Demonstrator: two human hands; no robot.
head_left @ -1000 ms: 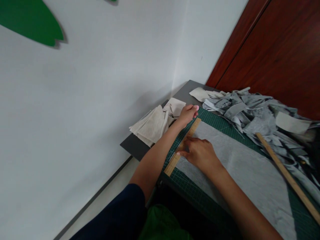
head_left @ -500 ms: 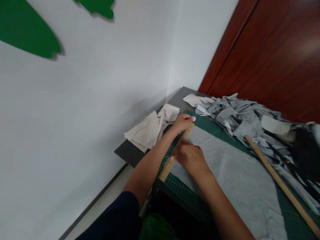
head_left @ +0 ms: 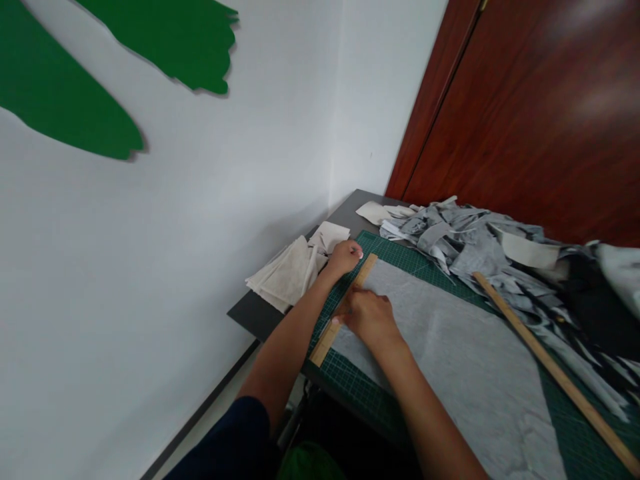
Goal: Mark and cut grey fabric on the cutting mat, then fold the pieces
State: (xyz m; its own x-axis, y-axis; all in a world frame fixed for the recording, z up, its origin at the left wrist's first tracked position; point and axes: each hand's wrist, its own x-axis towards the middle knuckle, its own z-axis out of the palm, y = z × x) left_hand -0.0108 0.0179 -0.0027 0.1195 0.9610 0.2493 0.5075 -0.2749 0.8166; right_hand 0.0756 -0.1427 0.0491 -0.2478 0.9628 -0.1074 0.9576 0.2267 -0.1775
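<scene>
Cream cloth pieces (head_left: 287, 273) were fanned left of both hands.
The left hand (head_left: 347, 257) was curled shut, any contents hidden; the wooden ruler (head_left: 323, 347) was held flat under the right hand (head_left: 367, 313), fingers half open; grey cloth (head_left: 450, 353) was spread rightward from that grip.

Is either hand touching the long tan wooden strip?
No, the right hand is on the short tan wooden ruler, and the left hand is near that ruler's far end.

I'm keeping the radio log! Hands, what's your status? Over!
Right hand on ruler, left hand near its far end. Cloth edge at ruler. Scraps clear of ruler.
</scene>
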